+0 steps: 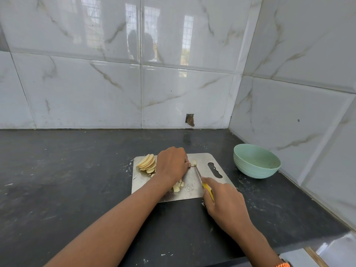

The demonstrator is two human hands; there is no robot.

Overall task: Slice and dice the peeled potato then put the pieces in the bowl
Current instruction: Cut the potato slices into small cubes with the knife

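A steel cutting board (204, 159) lies on the dark counter. A fanned stack of potato slices (147, 162) rests at its far left corner. Small diced potato pieces (178, 186) lie near the board's front, partly hidden by my left forearm. My left hand (172, 164) is curled over a potato piece (194, 162) in the middle of the board and holds it down with its fingertips. My right hand (225, 203) grips a yellow-handled knife (208, 190), its blade tip at that piece. A pale green bowl (256, 161) stands to the right of the board and looks empty.
Glossy marble-look tiled walls close the counter at the back and the right, forming a corner behind the bowl. A small hole (190, 120) shows in the back wall's lower tile. The dark counter (67, 170) stretches wide to the left of the board.
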